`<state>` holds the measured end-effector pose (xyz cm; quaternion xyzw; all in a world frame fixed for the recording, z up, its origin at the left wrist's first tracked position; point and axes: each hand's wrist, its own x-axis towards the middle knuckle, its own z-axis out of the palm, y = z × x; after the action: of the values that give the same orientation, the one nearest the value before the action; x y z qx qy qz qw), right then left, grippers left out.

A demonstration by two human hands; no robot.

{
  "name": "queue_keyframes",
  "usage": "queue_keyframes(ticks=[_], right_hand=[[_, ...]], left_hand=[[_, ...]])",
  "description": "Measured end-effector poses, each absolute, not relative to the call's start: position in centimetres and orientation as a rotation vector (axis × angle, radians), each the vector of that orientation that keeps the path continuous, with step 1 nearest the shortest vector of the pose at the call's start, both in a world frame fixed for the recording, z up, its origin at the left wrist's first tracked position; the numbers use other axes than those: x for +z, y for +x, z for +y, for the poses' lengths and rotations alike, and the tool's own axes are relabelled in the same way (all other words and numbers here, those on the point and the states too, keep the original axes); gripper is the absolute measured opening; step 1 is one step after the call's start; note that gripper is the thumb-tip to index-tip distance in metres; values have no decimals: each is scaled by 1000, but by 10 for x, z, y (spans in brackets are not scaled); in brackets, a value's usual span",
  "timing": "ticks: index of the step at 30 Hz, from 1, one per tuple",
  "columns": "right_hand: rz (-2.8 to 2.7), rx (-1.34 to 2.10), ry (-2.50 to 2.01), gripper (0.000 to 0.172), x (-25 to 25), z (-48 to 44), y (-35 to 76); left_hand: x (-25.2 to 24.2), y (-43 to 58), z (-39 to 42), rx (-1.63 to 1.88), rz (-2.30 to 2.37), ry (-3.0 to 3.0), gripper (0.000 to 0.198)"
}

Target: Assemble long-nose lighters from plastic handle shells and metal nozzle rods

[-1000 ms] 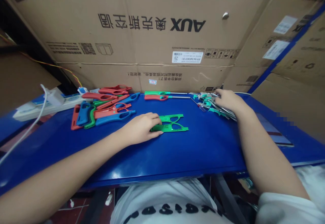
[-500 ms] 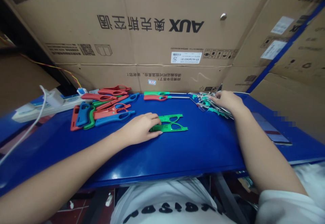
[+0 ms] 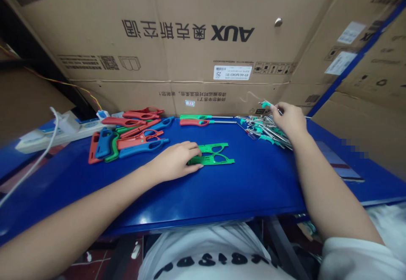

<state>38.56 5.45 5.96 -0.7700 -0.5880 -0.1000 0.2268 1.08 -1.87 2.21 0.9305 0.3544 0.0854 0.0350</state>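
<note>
Two green lighter casing halves (image 3: 218, 159) lie side by side on the blue table, their loop ends pointing right. My left hand (image 3: 179, 159) is closed over their left ends, thumb on the nearer half. My right hand (image 3: 290, 119) pinches a metal lighter tube with a teal trigger piece (image 3: 265, 104) and a thin wire, held above a pile of similar metal tubes (image 3: 269, 130). Left of that pile lie a green lighter (image 3: 196, 117) and a red lighter (image 3: 194, 122), both with metal tubes attached.
Red, blue and green lighter casings (image 3: 136, 134) are heaped at the left. Behind them is a white power strip (image 3: 72, 134) with cords. A cardboard wall (image 3: 190, 68) closes off the back. A flat printed item (image 3: 338, 161) lies right of my right forearm.
My right hand has lifted from the pile with one metal tube and its teal piece. My left hand and the green casing halves have stayed put.
</note>
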Motion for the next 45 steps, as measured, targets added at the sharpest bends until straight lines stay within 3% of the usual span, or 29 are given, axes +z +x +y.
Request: queue_keyframes(ticks=[5, 13, 19, 25, 28, 45], right_hand=[[-1659, -180, -2235, 30, 56, 59, 395], [-1607, -165, -2004, 31, 53, 63, 396], [-1530, 129, -1954, 26, 48, 74, 393], [-1500, 101, -2056, 55, 51, 68, 384], [-1498, 10, -2152, 60, 54, 61, 379], [-1522, -29, -1920, 16, 47, 67, 382]], left_hand=[[22, 11, -19, 271, 1079, 2849, 26], [23, 11, -19, 253, 1083, 2851, 26], [23, 10, -19, 254, 1081, 2859, 26], [23, 11, -19, 249, 1086, 2852, 26], [23, 11, -19, 250, 1088, 2854, 25], [23, 11, -19, 238, 1081, 2857, 26]])
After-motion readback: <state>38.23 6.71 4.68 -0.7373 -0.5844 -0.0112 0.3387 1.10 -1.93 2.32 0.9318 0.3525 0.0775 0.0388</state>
